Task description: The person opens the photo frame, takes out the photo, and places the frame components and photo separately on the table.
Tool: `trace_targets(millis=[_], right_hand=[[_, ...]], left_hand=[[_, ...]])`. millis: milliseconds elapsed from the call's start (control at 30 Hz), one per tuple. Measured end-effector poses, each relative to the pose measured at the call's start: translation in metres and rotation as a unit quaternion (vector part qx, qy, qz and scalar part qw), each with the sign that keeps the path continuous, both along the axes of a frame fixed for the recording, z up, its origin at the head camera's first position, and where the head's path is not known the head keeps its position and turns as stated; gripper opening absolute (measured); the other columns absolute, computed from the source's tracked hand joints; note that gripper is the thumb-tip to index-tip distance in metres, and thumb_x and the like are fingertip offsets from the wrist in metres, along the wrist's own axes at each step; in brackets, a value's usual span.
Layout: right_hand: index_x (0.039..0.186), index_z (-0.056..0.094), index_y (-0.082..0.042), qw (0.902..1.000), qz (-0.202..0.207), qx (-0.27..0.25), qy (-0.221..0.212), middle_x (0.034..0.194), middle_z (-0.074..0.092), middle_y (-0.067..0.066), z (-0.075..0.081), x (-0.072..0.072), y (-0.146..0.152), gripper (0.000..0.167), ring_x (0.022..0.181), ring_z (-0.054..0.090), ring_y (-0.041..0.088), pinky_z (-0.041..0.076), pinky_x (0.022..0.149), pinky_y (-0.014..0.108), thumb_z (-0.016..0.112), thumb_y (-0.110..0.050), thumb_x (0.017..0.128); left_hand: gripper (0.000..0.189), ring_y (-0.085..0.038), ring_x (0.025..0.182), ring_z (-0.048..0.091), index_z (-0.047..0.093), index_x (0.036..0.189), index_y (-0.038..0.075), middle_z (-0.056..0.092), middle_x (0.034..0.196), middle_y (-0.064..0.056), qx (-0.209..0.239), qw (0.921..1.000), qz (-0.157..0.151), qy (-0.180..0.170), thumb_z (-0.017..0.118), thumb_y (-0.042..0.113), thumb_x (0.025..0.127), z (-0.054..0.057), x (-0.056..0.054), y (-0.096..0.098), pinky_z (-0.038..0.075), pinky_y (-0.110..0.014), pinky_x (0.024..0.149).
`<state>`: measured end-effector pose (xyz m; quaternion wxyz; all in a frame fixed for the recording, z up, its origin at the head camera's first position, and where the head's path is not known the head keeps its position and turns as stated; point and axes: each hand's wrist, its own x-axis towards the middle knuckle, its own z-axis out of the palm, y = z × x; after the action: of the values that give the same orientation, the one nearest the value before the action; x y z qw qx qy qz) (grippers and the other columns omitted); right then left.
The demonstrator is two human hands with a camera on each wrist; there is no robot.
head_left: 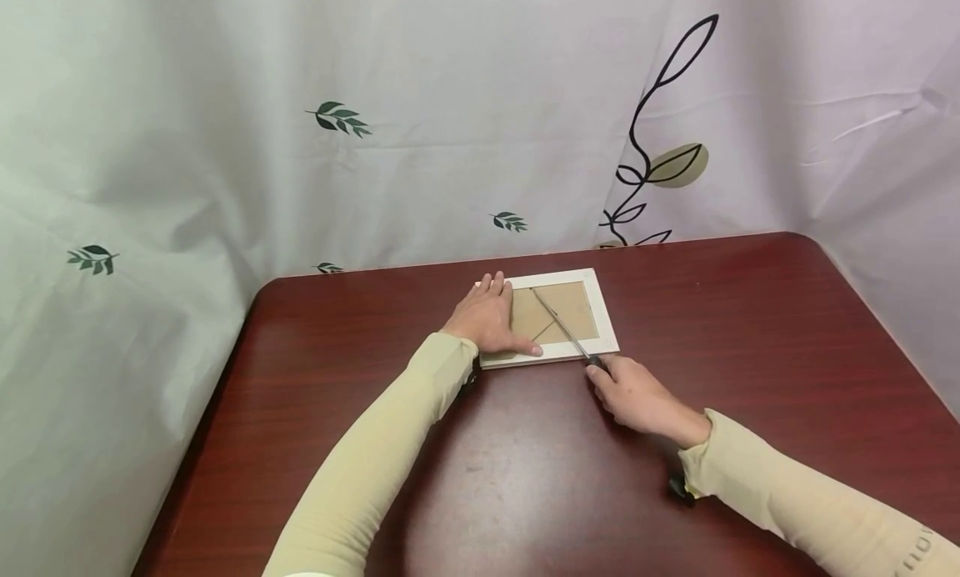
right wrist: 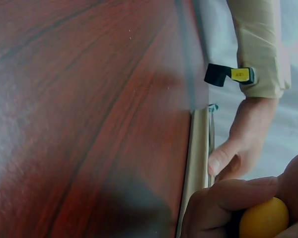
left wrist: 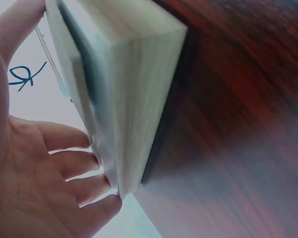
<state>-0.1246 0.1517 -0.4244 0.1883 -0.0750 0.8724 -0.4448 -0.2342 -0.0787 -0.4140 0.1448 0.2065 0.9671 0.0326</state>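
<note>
A white picture frame point(head_left: 606, 331) lies on the table with its brown backing panel point(head_left: 573, 302) facing up. My left hand point(head_left: 489, 314) rests on the frame's left end, fingers straight and thumb spread along the near side. In the left wrist view, those fingertips meet the edge of the frame point(left wrist: 144, 94). My right hand point(head_left: 633, 393) grips a screwdriver point(head_left: 573, 337) at the near right of the frame. Its long metal shaft slants over the panel, the tip close to the far inner edge. The handle's yellow end point(right wrist: 264, 218) pokes out of the fist in the right wrist view.
The dark red wooden table point(head_left: 750, 335) has rounded far corners. Behind it and along its left side hangs a pale curtain point(head_left: 420, 102) with leaf prints. A thin dark line crosses the panel beneath the shaft. Both wrists wear a dark strap-on device.
</note>
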Motion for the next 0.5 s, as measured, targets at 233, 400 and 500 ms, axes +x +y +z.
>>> trace_targets(millis=[233,400,500], right_hand=[[0.086,0.051,-0.005,0.9991,0.007,0.026,0.032,0.059,0.048,0.0,-0.0016,-0.0001,-0.0033,0.026,0.049,0.047,0.012,0.042,0.048,0.028,0.041,-0.015,0.107],[0.087,0.052,-0.005,0.9983,0.006,0.038,0.044,0.061,0.049,0.001,-0.0035,0.0003,-0.0051,0.024,0.051,0.049,0.014,0.042,0.05,0.029,0.042,-0.014,0.107],[0.085,0.051,-0.006,0.998,0.005,0.044,0.046,0.062,0.05,0.002,-0.0043,0.0005,-0.0063,0.025,0.052,0.05,0.014,0.043,0.052,0.03,0.042,-0.014,0.107]], left_hand=[[0.129,-0.038,0.153,0.013,0.022,0.157,-0.004,0.015,0.164,-0.023,0.004,1.0,0.005,-0.005,0.071,0.078,0.071,0.0,-0.0018,0.0007,0.012,-0.041,0.123],[0.129,-0.037,0.153,0.012,0.022,0.157,-0.004,0.014,0.165,-0.023,0.004,0.9999,0.006,-0.007,0.071,0.078,0.071,-0.0002,-0.0021,0.0015,0.012,-0.041,0.123],[0.129,-0.037,0.153,0.013,0.021,0.157,-0.004,0.014,0.165,-0.023,0.002,1.0,0.005,-0.006,0.07,0.078,0.071,-0.0005,-0.0018,0.0012,0.012,-0.041,0.123]])
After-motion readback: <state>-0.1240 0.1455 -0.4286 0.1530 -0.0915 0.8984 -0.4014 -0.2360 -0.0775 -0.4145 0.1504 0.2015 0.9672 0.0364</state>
